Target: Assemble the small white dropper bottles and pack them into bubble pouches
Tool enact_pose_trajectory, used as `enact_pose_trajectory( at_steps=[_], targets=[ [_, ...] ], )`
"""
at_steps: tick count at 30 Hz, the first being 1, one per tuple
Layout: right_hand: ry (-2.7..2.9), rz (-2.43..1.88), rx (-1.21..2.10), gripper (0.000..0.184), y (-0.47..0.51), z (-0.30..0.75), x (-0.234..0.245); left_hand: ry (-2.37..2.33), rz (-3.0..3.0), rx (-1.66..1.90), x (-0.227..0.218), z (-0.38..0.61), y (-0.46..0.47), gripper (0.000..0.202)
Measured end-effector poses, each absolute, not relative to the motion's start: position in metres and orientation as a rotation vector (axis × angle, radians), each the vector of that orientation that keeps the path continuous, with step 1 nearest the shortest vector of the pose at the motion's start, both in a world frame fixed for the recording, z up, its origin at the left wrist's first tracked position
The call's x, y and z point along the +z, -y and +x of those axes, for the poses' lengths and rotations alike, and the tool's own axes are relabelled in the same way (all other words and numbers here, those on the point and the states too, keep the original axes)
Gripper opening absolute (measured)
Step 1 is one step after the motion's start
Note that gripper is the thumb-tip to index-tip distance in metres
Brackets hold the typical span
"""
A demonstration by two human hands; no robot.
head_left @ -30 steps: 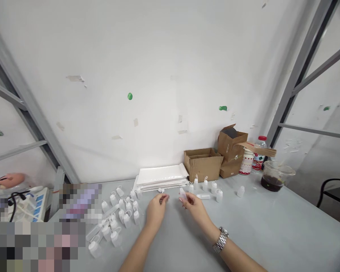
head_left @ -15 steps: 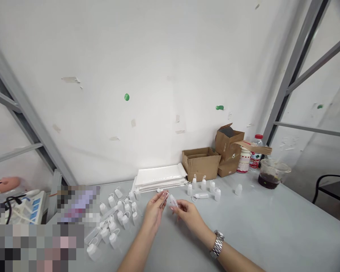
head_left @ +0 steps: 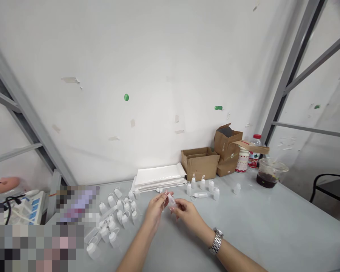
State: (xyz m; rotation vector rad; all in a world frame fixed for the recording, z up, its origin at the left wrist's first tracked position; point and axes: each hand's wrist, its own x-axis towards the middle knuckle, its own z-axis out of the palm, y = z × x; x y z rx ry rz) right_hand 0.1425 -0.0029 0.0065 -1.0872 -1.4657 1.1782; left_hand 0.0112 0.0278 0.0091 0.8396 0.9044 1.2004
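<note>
Since a second ago, the right hand (head_left: pixel 187 214) has carried its translucent squeeze bottle (head_left: pixel 172 201) to meet the left hand (head_left: pixel 154 210), which pinches a thin white strap (head_left: pixel 163 205); I can't make out the strap's upper end. Right fingers hide the bottle's base.

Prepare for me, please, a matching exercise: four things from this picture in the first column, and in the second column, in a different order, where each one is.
Things
1. small tilted translucent plastic bottle
2. silver metal-link wristwatch
3. low open brown cardboard box
4. round clear plastic bowl with dark liquid

Places
A. near the right edge of the grey table
B. held in the right hand
C. just right of the stack of flat white packages
D. worn on the right wrist

Right pairs: 1-B, 2-D, 3-C, 4-A
</note>
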Motion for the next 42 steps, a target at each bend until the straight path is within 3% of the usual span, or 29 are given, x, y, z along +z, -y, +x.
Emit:
enact_pose_trajectory(
  at_steps=[5,12,21,28,34,42],
  targets=[
    [1.428,-1.131,1.17,0.029,-0.001,0.145,0.007,-0.827,0.933,1.108,0.014,0.011,-0.026,0.039],
    [1.553,-1.263,0.827,0.016,-0.001,0.145,0.001,-0.914,0.95,1.163,0.009,0.013,-0.026,0.038],
    [1.492,-1.181,1.005,0.024,-0.003,0.142,-0.004,-0.891,0.879,1.172,0.009,0.016,-0.025,0.036],
    [1.398,-1.03,1.302,0.045,-0.004,0.142,0.0,-0.878,0.847,1.122,0.01,0.016,-0.024,0.038],
    [1.38,-0.978,1.389,0.045,-0.003,0.142,0.001,-0.834,0.823,1.168,0.013,0.016,-0.023,0.034],
    [1.497,-1.23,0.816,0.018,0.004,0.142,0.001,-0.817,0.725,1.112,0.013,0.016,-0.019,0.025]
  ],
)
